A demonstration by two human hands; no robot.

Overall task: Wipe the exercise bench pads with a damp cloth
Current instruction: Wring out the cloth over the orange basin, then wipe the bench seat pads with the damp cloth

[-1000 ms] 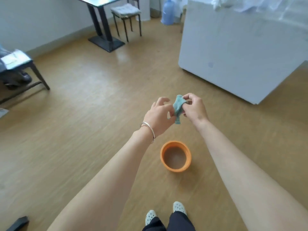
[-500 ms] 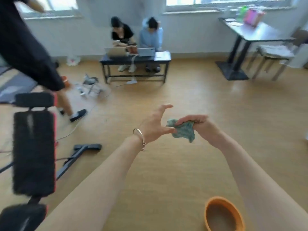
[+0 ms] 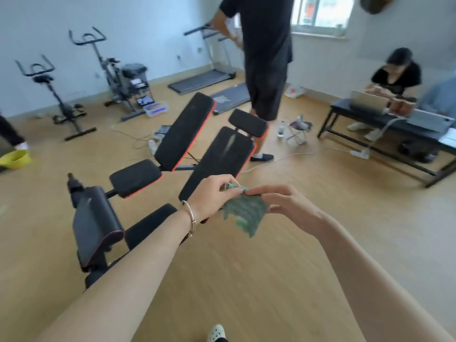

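A teal cloth (image 3: 244,211) hangs spread between my two hands at mid-frame. My left hand (image 3: 212,196) pinches its upper left edge, and my right hand (image 3: 287,203) pinches its upper right corner. Just beyond the hands stands a black exercise bench with red trim; its long back pad (image 3: 219,157) has a pale streak, with a headrest pad (image 3: 248,123) above. A second bench lies to the left, with a back pad (image 3: 185,130), a seat pad (image 3: 135,177) and a leg pad (image 3: 95,222). The cloth is held in the air, apart from the pads.
A person in black (image 3: 266,58) stands right behind the benches. Another person sits at a low black table (image 3: 385,124) with laptops, on the right. Exercise bikes (image 3: 116,75) and treadmills (image 3: 204,80) line the far wall. Cables and a small stool (image 3: 297,132) lie on the wooden floor.
My view swung left from the orange basin to the benches. The cloth went from bunched to spread open between both hands.
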